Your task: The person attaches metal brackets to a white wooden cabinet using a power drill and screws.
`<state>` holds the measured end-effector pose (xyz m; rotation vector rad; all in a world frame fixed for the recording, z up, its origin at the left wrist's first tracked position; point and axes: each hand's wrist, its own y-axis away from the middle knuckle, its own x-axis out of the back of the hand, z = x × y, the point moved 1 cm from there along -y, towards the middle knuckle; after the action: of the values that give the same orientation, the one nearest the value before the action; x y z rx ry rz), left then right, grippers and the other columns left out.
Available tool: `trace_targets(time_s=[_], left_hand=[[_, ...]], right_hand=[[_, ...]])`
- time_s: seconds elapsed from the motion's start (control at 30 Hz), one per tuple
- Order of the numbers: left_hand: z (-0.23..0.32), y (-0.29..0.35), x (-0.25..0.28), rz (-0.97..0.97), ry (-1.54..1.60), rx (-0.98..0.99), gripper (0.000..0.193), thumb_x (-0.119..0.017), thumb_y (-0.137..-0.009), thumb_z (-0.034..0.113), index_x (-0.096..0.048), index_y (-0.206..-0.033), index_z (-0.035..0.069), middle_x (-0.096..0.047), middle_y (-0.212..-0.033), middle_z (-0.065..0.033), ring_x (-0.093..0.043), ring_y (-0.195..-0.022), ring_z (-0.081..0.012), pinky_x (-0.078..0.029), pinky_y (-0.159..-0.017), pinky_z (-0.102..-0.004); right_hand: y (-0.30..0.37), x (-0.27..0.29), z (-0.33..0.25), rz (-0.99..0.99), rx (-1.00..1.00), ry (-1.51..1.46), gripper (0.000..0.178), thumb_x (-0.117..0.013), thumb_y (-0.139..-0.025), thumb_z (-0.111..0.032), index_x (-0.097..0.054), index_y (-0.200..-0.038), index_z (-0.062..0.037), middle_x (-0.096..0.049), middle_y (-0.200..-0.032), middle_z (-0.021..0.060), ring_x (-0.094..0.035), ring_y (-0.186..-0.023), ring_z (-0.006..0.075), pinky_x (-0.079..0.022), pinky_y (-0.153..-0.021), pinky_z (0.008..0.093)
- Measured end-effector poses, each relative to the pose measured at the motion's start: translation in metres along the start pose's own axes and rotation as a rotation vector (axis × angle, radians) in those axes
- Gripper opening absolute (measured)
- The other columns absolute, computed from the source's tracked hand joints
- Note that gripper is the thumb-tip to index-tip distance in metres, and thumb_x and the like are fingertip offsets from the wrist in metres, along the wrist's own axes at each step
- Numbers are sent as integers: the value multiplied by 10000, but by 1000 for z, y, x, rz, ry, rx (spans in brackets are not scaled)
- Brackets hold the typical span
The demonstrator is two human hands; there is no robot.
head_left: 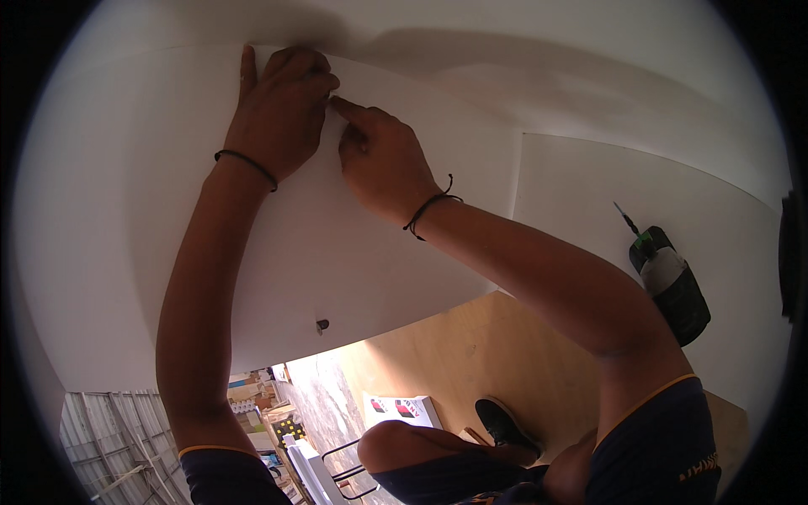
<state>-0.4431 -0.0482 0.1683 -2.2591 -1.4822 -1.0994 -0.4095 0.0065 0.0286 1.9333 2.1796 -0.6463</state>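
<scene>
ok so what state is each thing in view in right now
left hand: bent, grip hidden
right hand: index extended, others curled
power drill: bit fitted, unheld
small metal piece: unheld; fixed or loose, unclear
black wristbands: both worn
dark shoe: worn

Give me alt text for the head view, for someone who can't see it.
A person's left hand and right hand are close together near the far edge of a white panel. To the right, an apparent cordless drill rests on a white surface; below are a bent knee and dark shoe.
</scene>
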Motion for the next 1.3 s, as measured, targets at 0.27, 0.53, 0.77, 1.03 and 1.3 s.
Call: trace_targets(time_s=[0.27, 0.53, 0.77, 1.03, 1.3], left_hand=[[4, -1, 2, -37, -53, 26, 180, -568, -851, 81, -635, -1015, 112, -557, -1151, -5, -450, -1224, -214, -160, -1115, -595], [4, -1, 1, -32, -73, 23, 174, -565, -852, 84, -639, -1009, 105, -557, -1145, -8, -454, -1216, -219, -174, -1109, -601], [5, -1, 1, -19, -55, 21, 178, -565, -841, 68, -640, -998, 103, -557, -1140, -7, -463, -1205, -224, -187, -1102, -610], [3, 0, 2, 37, 9, 7, 256, -610, -781, 63, -603, -1033, 111, -543, -1155, -35, -455, -1212, -259, -173, -1110, -603], [13, 19, 10, -12, -93, -19, 269, -601, -774, 114, -621, -1042, 115, -527, -961, -53, -505, -999, -257, -352, -953, -483]], right_hand=[[-1, 0, 0, -19, -29, -21, 420, -492, -825, -98, -579, -1234, -55, -623, -1023, 169, -593, -964, 337, -482, -824, 467], [0, -1, 1, 8, -18, -39, 405, -487, -829, -92, -587, -1219, -51, -627, -1008, 178, -595, -951, 342, -485, -809, 466], [0, -1, 2, 15, -14, -38, 400, -487, -828, -89, -588, -1213, -50, -627, -1005, 179, -593, -952, 340, -473, -813, 476], [-2, 2, 2, -15, 1, -1, 416, -499, -820, -100, -584, -1225, -57, -635, -992, 157, -596, -941, 332, -469, -804, 473], [-4, 10, 7, -76, 28, 163, 436, -506, -820, -96, -592, -1246, -135, -626, -981, 109, -573, -955, 287, -447, -805, 451]])
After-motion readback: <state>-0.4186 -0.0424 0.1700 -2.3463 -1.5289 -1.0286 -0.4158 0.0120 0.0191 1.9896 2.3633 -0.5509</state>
